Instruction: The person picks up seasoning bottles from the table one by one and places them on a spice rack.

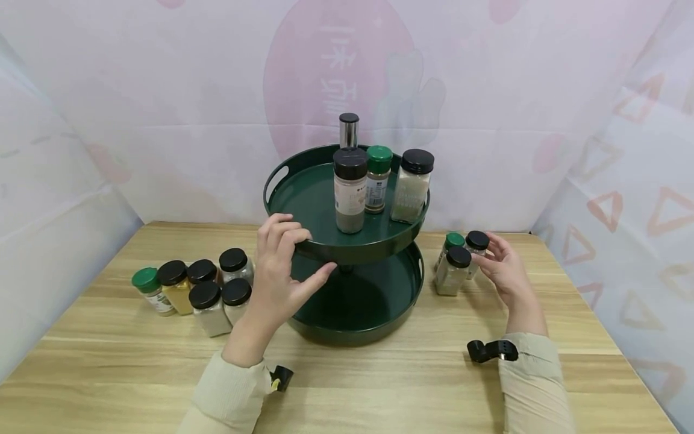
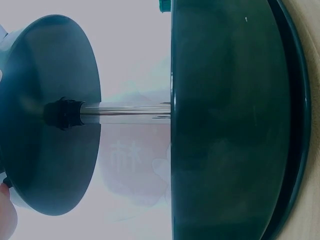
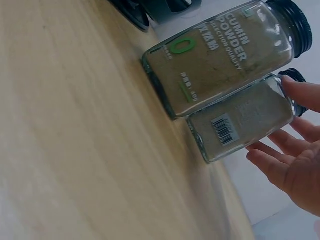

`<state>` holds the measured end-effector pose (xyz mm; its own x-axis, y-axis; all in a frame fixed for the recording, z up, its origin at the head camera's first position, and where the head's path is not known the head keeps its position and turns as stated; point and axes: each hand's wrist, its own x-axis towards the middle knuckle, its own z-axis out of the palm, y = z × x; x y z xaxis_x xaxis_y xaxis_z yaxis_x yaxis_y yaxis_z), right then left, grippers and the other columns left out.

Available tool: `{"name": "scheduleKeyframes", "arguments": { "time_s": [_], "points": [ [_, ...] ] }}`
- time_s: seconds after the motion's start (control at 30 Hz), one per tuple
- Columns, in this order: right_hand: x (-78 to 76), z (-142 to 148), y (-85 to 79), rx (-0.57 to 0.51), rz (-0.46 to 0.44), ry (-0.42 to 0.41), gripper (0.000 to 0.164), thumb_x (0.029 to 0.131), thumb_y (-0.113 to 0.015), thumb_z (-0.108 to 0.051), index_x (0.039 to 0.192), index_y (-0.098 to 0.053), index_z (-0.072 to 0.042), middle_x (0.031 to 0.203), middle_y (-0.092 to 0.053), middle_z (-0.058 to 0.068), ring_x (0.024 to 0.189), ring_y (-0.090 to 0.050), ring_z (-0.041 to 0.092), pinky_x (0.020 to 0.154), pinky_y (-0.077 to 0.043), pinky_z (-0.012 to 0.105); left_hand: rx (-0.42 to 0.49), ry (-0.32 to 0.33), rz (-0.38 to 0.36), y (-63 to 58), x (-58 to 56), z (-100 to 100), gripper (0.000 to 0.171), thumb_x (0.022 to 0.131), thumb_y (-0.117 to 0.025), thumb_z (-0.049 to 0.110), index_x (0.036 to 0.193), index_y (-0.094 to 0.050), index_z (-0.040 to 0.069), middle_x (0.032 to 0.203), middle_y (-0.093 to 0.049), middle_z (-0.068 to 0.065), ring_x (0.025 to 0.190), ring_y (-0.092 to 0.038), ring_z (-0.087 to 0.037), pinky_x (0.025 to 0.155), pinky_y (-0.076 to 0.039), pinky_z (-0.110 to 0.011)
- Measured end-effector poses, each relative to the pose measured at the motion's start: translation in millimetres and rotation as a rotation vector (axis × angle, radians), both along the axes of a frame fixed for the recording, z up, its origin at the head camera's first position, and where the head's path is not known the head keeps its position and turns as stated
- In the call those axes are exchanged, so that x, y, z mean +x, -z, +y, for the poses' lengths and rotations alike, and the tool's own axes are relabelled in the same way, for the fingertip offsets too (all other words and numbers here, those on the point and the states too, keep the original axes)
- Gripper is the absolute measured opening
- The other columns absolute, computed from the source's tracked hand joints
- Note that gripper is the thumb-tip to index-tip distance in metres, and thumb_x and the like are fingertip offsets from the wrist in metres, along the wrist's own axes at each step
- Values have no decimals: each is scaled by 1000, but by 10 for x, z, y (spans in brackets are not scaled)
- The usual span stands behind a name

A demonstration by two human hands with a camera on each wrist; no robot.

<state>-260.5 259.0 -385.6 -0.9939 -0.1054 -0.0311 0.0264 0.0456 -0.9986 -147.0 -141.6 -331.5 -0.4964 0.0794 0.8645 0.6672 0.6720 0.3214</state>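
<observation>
My left hand [image 1: 282, 274] is at the front left of the green two-tier tray stand [image 1: 352, 334]. Its bent fingers hold the upper tray's rim [image 1: 352, 252], with the thumb stretched out below. On the right, my right hand [image 1: 506, 268] pinches a black-capped glass spice jar [image 3: 240, 117] near its neck, thumb on the near side and fingers behind. Beside that jar stands a cumin powder jar [image 3: 220, 57] with a black cap. A green-capped jar [image 1: 453, 240] is partly hidden behind them.
On the upper tray stand a tall black-capped bottle [image 1: 349, 199], a green-capped bottle [image 1: 378, 181] and a square black-capped jar [image 1: 412, 190] around the central post [image 1: 349, 129]. Several spice jars [image 1: 211, 310] cluster on the table [image 1: 390, 386] at left, partly behind my left hand.
</observation>
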Motion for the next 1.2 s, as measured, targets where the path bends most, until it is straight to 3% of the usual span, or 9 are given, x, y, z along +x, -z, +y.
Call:
{"name": "scheduleKeyframes", "arguments": {
  "time_s": [0.07,0.17,0.27,0.53,0.77,1.2],
  "points": [
    [-5,-6,33,-41,19,-12,57,93,-62,4,142,-44,-21,134,-54,-6,103,-55,-5,85,-49,9,-1,1,2,-1,-1,0,60,93,-57,59,106,-55,1,114,-55,-20,128,-39,-39,111,-32,-58],
    [-16,-15,79,-85,37,-24,47,93,-59,9,124,-52,-25,111,-59,-24,98,-57,-5,83,-50,9,-1,2,4,-3,-4,0,60,93,-57,59,106,-55,0,114,-54,-20,128,-39,-39,111,-32,-58],
    [-25,-31,103,-80,43,-24,46,93,-57,11,120,-52,-25,106,-60,-24,96,-57,-5,82,-50,9,-3,0,1,-4,-4,-3,60,93,-57,59,106,-55,0,114,-54,-20,128,-39,-39,111,-32,-58],
    [-49,-54,99,33,-1,3,49,96,-55,6,136,-42,-19,114,-49,-18,100,-53,-5,85,-47,8,-8,-8,-10,6,-1,-16,60,93,-57,59,107,-55,1,116,-54,-20,130,-38,-39,112,-32,-56],
    [-40,-55,116,46,-3,27,44,95,-55,7,123,-46,-26,109,-52,-20,100,-54,-4,84,-49,10,-7,-13,-8,11,6,-14,60,93,-57,59,107,-55,1,116,-54,-21,129,-38,-39,111,-31,-57],
    [-23,-47,122,50,12,107,44,91,-65,4,120,-52,-27,102,-58,-25,96,-55,-1,78,-50,12,-5,-5,-2,3,3,-4,60,93,-57,58,108,-54,0,116,-53,-21,130,-38,-39,112,-31,-57]
  ]
}}
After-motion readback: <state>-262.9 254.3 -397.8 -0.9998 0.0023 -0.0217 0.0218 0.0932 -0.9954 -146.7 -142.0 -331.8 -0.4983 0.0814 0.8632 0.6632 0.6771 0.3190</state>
